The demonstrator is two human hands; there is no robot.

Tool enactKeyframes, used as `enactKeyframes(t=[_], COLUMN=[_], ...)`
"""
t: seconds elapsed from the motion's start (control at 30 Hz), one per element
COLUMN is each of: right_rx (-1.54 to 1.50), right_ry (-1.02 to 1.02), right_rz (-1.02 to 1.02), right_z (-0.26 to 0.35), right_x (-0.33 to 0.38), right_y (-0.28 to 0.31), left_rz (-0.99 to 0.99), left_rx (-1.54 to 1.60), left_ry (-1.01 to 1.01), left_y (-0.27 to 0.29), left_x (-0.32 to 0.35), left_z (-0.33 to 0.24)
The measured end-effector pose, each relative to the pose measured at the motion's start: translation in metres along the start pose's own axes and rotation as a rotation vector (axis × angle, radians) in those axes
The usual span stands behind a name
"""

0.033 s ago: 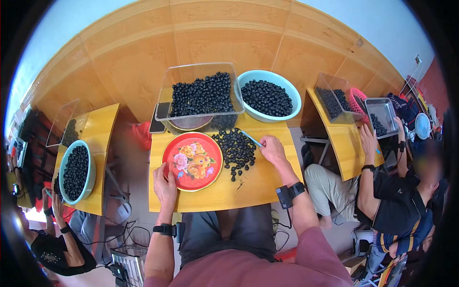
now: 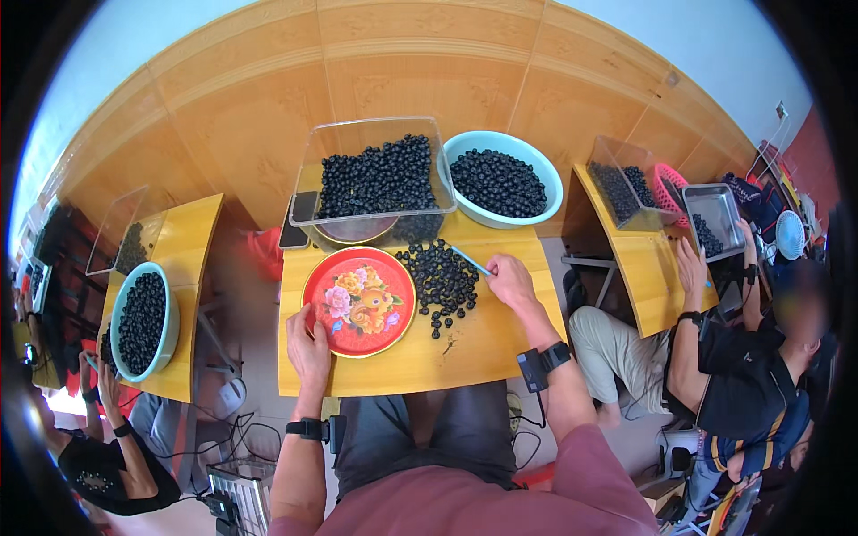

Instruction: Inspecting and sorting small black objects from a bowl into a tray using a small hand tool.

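A red round plate [image 2: 357, 304] with a flower pattern lies on the yellow wooden table [image 2: 465, 362] in front of me. My left hand [image 2: 308, 347] holds the plate's near left rim, thumb on its edge. To the right of the plate lies a loose pile of small dark round fruits [image 2: 442, 281]. My right hand [image 2: 511, 279] sits at the pile's right side, closed on a thin light-blue stick [image 2: 469, 261] whose tip points into the fruits. Both wrists carry black bands.
A clear plastic bin [image 2: 380, 179] and a teal basin [image 2: 502, 183], both full of dark fruits, stand at the table's far edge. At a second table [image 2: 639, 268], a person on the right works beside a metal tray [image 2: 715, 219]. Another table with a teal bowl [image 2: 143, 322] stands left.
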State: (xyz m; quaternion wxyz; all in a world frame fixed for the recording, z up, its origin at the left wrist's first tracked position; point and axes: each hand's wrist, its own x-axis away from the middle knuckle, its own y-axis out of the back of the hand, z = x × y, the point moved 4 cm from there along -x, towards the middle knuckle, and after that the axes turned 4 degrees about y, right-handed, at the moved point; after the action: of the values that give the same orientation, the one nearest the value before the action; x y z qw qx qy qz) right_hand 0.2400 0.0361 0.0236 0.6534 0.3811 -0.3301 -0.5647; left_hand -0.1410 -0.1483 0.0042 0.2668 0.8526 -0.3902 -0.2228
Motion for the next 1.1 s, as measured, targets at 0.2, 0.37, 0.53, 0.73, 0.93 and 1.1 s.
enactKeyframes(t=[0.2, 0.37, 0.53, 0.73, 0.93, 1.1], right_rx=[-0.057, -0.060, -0.044, -0.021, -0.091, -0.161], right_ry=[0.099, 0.096, 0.181, 0.264, 0.233, 0.134], right_rz=[0.004, -0.164, -0.194, -0.064, -0.048, -0.095], right_z=[-0.008, -0.015, -0.004, -0.001, 0.005, 0.000], right_x=[0.017, 0.002, -0.015, 0.007, 0.037, 0.061], right_y=[0.004, 0.000, -0.006, -0.004, 0.001, -0.004], left_rz=[-0.045, -0.052, -0.057, -0.134, -0.134, -0.127], left_rx=[-0.016, -0.005, -0.004, 0.007, 0.021, 0.017], left_ry=[-0.051, -0.060, -0.004, -0.001, -0.037, -0.045], left_y=[-0.002, 0.000, -0.004, 0.001, 0.000, -0.002], left_x=[0.000, 0.000, -0.002, 0.001, 0.000, -0.001], left_z=[0.005, 0.000, 0.014, 0.011, 0.006, 0.010])
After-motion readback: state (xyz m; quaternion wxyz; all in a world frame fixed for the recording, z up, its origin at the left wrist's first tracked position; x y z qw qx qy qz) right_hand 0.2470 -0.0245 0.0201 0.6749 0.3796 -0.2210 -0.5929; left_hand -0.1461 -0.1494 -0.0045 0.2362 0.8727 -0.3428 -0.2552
